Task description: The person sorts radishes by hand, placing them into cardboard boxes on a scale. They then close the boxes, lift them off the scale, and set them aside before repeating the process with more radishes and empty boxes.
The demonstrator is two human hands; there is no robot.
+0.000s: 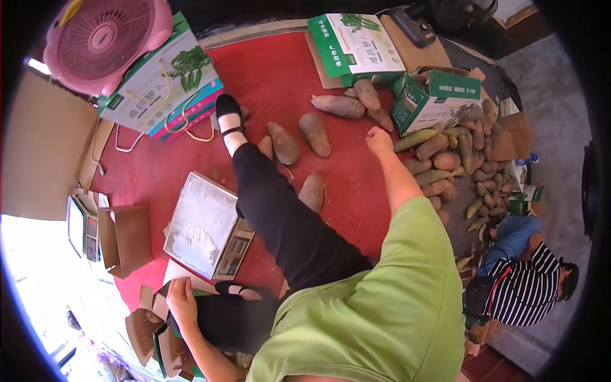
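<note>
My right hand (380, 141) is closed in the air, over the red floor covering (353, 204), with nothing showing in its fingers. It is nearest to the large sweet potatoes: a few lie by the box, such as this pale one (338, 106), and others nearer my leg, among them one upright sweet potato (314, 135). To its right is a heap of sweet potatoes (433, 148) mixed with long green radishes (417, 139). My left hand (182, 300) has its fingers curled together beside my knee, above an open carton (149, 325); I see nothing in it.
A platform scale (202, 216) with a dusty white top stands left of my outstretched leg. Printed green-white boxes (372, 51) stand at the back. A pink fan (105, 35) sits by another printed box (181, 73). A person in a striped top (525, 290) crouches at right.
</note>
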